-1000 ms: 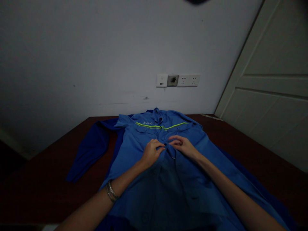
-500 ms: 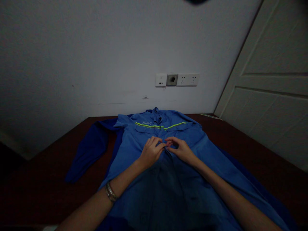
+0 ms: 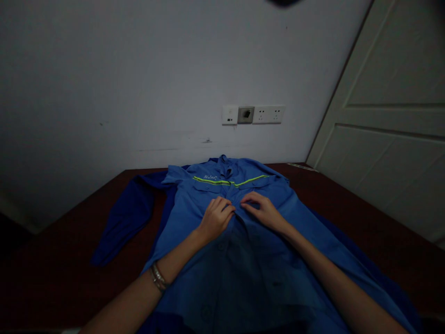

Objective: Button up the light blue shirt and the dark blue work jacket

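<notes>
From afar I am viewing the blue shirt [image 3: 257, 260] lying face up on the surface [image 3: 66, 273] over a darker garment [image 3: 129, 218], spread probably for easy reach. At the shirt's middle, the left hand [image 3: 215, 218] is pinching its front edge, apparently steadying it; just beside, the right hand [image 3: 264, 213] is hovering, fingertips nearly meeting, whether on cloth I cannot tell.

The light-blue jacket [image 3: 189, 206] is matt woven cloth, softly creased, its yellow stripe [image 3: 212, 181] a smoother band. Beneath the jacket, the dark-blue garment [image 3: 128, 213] is also matt cloth. Around it, the tabletop [image 3: 100, 199] looks like dark, smooth wood. Behind the jacket, the wall [image 3: 139, 83] is matt and scuffed, with smooth white plastic sockets [image 3: 269, 115]. Left of its near part, a bracelet [image 3: 159, 277] shines like metal.
</notes>
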`<state>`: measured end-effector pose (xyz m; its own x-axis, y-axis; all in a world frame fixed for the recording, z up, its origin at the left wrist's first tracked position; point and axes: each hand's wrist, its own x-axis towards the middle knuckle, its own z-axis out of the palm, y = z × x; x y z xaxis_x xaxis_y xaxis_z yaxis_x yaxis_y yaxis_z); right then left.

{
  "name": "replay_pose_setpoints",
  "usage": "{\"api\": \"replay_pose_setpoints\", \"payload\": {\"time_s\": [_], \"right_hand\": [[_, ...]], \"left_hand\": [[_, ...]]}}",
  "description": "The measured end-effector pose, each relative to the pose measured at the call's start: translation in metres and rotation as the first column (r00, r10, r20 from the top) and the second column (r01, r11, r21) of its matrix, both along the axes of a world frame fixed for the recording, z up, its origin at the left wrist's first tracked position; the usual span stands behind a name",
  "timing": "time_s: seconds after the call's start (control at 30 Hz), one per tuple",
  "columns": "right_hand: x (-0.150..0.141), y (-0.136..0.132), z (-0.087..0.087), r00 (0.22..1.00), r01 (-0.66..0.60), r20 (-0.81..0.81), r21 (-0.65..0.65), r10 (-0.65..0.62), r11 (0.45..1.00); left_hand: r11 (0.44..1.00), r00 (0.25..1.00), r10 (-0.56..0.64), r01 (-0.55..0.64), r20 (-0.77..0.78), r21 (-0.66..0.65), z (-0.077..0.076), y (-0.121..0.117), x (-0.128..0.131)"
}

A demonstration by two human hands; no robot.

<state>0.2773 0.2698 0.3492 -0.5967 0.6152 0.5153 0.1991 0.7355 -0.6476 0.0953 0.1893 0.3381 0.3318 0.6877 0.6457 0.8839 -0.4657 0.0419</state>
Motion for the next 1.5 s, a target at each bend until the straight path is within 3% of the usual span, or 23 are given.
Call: {"api": "replay_pose_setpoints", "payload": {"time_s": [0.27,0.5,0.67,0.83,1.03,1.5], "right_hand": [[-0.007,0.003,-0.01,0.99,-0.135,0.034,0.006,0.134,0.991],[-0.006,0.004,-0.005,0.98,-0.191,0.06,0.035,0.188,0.981],[-0.005,0.002,-0.002,0.982,-0.157,0.122,0.123,0.142,0.98],[-0.007,-0.003,-0.001,0.987,-0.096,0.149,0.258,0.059,0.961],[-0.007,-0.01,0.002,0.976,-0.054,0.216,0.362,-0.028,0.931],[-0.007,-0.01,-0.001,0.972,-0.045,0.231,0.368,-0.044,0.929]], "left_hand": [[1.0,1.0,-0.019,0.019,0.025,0.002,0.0,0.001,0.0],[0.999,0.996,-0.052,0.053,0.073,-0.004,-0.001,0.002,-0.003],[0.988,0.976,-0.089,0.112,0.2,-0.11,0.011,0.002,-0.005],[0.974,0.92,0.047,0.043,0.388,-0.222,0.011,0.006,-0.001],[0.946,0.936,0.094,0.022,0.339,-0.324,0.0,0.011,0.001],[0.9,0.938,0.187,-0.044,0.292,-0.435,-0.006,0.009,0.008]]}}
